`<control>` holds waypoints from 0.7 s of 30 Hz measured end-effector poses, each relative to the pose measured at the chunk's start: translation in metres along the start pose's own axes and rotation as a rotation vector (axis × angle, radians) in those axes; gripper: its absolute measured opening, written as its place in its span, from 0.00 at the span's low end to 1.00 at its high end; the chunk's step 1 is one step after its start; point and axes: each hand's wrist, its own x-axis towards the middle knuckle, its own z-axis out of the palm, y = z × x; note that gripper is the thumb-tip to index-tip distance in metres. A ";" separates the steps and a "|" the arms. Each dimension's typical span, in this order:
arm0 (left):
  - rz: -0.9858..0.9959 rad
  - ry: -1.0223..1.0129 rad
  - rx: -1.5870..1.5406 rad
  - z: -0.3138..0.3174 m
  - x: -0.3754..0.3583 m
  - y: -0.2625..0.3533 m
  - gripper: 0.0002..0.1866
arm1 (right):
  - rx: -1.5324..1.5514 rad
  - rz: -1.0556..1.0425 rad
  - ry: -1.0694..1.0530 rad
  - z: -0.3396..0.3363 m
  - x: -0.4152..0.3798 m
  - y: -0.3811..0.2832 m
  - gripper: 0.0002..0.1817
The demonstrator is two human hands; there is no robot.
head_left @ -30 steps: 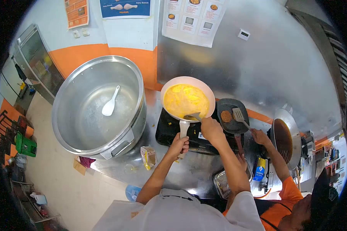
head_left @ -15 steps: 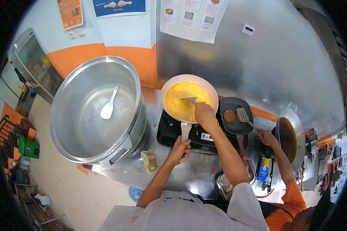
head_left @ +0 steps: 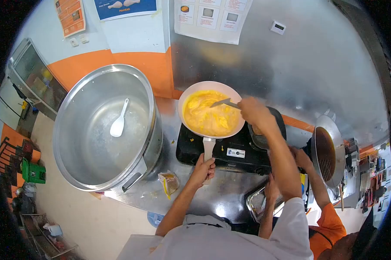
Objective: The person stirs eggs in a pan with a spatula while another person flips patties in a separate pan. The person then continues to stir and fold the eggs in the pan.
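My left hand (head_left: 202,170) is closed around the pale handle of a pinkish frying pan (head_left: 209,147) on the stove. Scrambled egg (head_left: 206,118), yellow and partly runny, covers the pan's bottom. A grey spatula (head_left: 223,102) is in my right hand (head_left: 254,112), held at the pan's right rim, its blade at the egg near the upper middle. The black stove (head_left: 191,149) sits under the pan. To its right is a dark square pan (head_left: 278,119), largely hidden behind my right hand and forearm.
A large metal pot (head_left: 102,89) with a white rice paddle (head_left: 119,119) inside stands at left. A plastic-wrapped package (head_left: 169,183) lies near my left forearm. At right, a co-worker's hand (head_left: 272,190) is above a metal tray (head_left: 254,201); a wok (head_left: 327,151) stands beyond.
My right hand has moved right and up with the spatula, baring more egg, which looks more broken up. The co-worker's other hand now shows by the tray. My left hand keeps its hold.
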 end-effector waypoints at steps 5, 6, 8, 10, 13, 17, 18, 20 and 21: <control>-0.006 0.003 0.000 -0.001 0.001 -0.001 0.11 | 0.013 -0.036 -0.263 -0.023 -0.038 0.000 0.16; -0.007 0.008 0.007 0.000 0.001 0.000 0.11 | 0.060 -0.059 -0.280 -0.023 -0.046 -0.001 0.17; -0.002 0.001 0.021 -0.002 0.005 -0.003 0.11 | 0.154 -0.108 -0.306 -0.022 -0.059 -0.004 0.18; 0.010 0.000 0.036 -0.002 0.006 -0.002 0.11 | 0.248 -0.168 -0.327 -0.018 -0.069 -0.007 0.19; 0.009 0.011 0.056 0.000 0.003 0.000 0.10 | 0.212 -0.243 -0.236 0.037 -0.049 -0.007 0.17; 0.000 -0.006 0.060 0.000 0.003 0.000 0.10 | 0.308 -0.169 -0.270 0.037 -0.042 -0.037 0.16; -0.002 0.002 0.079 0.001 0.004 0.000 0.10 | 0.336 -0.176 -0.227 0.048 -0.037 -0.041 0.15; -0.002 0.003 0.080 0.001 0.004 0.001 0.10 | 0.377 -0.146 -0.185 0.065 -0.028 -0.055 0.14; -0.005 0.004 0.079 0.001 0.003 0.000 0.10 | 0.417 -0.114 -0.148 0.073 -0.024 -0.063 0.12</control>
